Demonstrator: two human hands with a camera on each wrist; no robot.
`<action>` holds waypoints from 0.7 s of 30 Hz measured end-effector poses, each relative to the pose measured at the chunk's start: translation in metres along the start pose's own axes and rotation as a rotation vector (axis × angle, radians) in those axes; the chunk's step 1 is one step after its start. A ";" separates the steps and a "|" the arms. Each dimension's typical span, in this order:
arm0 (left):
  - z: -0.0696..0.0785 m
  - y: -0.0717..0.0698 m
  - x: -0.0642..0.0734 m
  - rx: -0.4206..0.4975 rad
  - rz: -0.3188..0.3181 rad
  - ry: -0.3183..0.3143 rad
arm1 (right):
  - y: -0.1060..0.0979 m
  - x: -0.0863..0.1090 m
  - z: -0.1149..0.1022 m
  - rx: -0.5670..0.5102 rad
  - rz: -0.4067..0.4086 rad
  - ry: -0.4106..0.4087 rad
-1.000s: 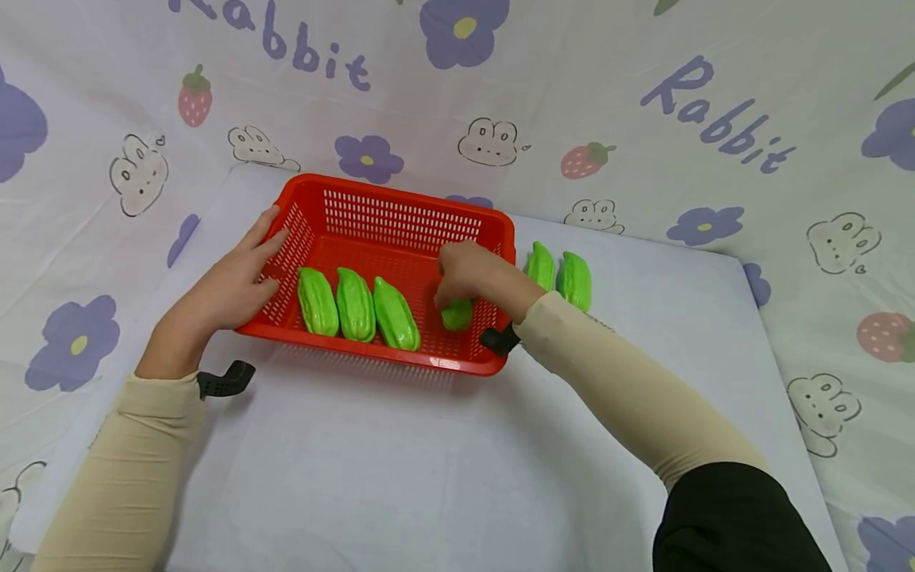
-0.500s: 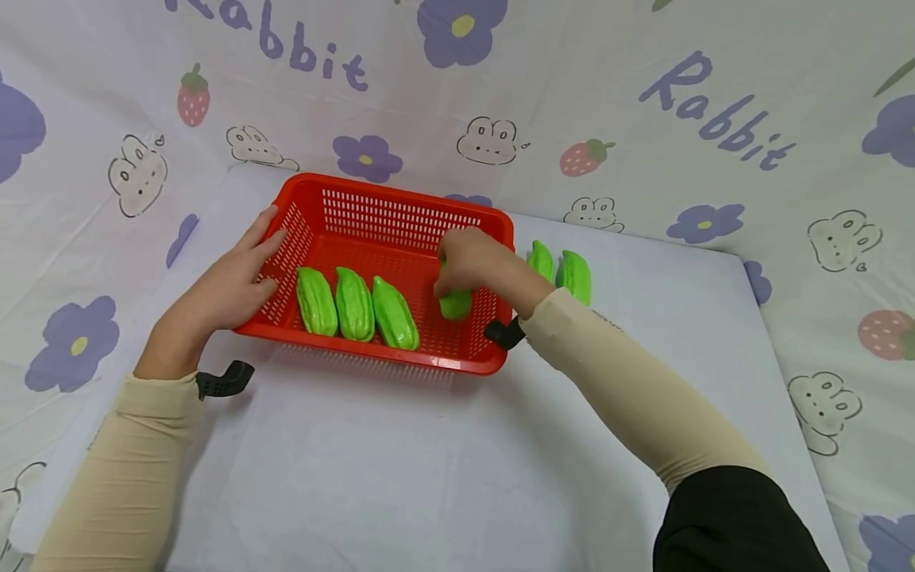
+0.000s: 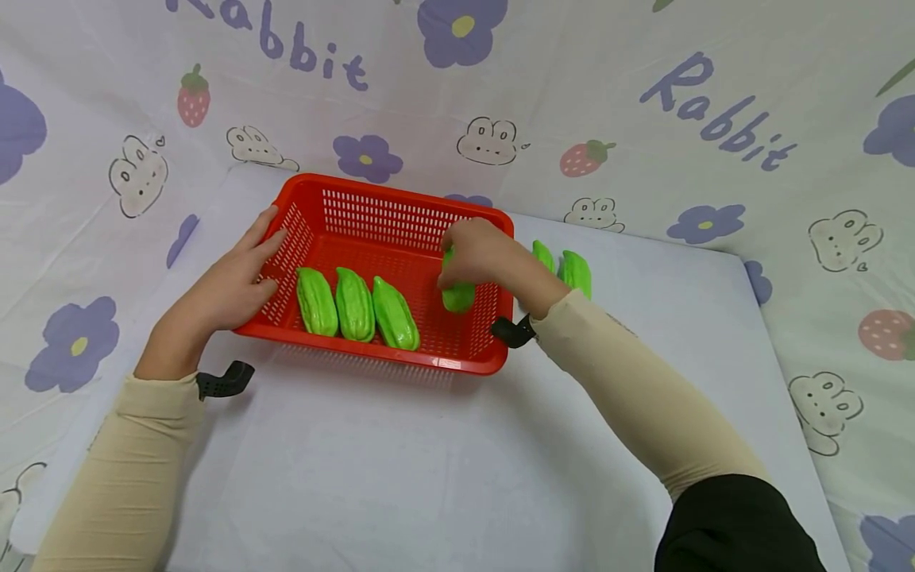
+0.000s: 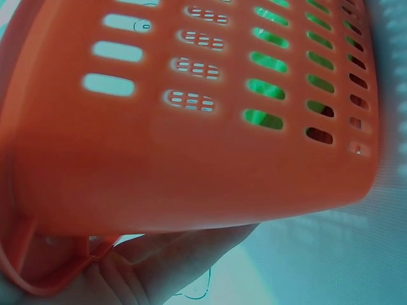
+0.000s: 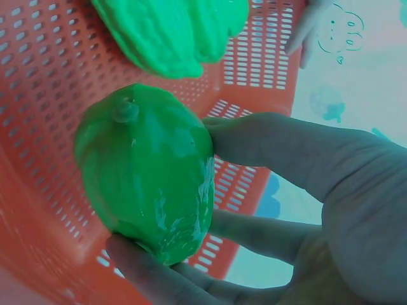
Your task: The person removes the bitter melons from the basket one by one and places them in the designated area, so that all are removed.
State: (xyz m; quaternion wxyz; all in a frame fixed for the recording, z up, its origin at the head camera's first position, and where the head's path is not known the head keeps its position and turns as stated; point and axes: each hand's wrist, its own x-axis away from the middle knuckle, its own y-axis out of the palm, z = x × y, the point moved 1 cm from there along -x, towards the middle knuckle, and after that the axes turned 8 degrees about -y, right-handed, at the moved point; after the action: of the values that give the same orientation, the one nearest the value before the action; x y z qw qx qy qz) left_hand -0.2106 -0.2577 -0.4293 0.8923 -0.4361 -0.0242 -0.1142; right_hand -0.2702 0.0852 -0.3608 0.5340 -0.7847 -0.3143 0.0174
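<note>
My right hand point(image 3: 477, 256) grips a green ridged vegetable point(image 3: 458, 297), shaped like a bitter gourd, over the right part of the red basket point(image 3: 372, 361). In the right wrist view its stem end faces the camera, with thumb and fingers around the held green vegetable point(image 5: 149, 178). Three matching green vegetables, the nearest the green vegetable point(image 3: 395, 314), lie side by side in the basket's left and middle. My left hand point(image 3: 232, 278) rests with spread, fairly straight fingers on the basket's left rim. The left wrist view shows that hand point(image 4: 184, 257) along the outside of the basket wall.
Two more green vegetables, one the green vegetable point(image 3: 575, 274), lie on the white table point(image 3: 400, 469) right of the basket, partly behind my right arm. A white cloth point(image 3: 557, 87) printed with rabbits, flowers and strawberries hangs behind the table.
My right hand has risen slightly and moved a little right and toward the back, bringing the green vegetable up with it. My left hand and the basket stay in place.
</note>
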 end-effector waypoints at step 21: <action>-0.002 -0.001 0.001 -0.007 -0.006 0.012 | -0.019 0.018 0.006 -0.020 0.047 -0.032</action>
State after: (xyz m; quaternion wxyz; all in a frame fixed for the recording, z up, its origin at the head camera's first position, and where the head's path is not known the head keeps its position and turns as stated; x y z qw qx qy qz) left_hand -0.2104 -0.2597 -0.4295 0.8904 -0.4386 -0.0197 -0.1197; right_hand -0.2674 0.1040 -0.3421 0.5204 -0.7969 -0.3043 0.0394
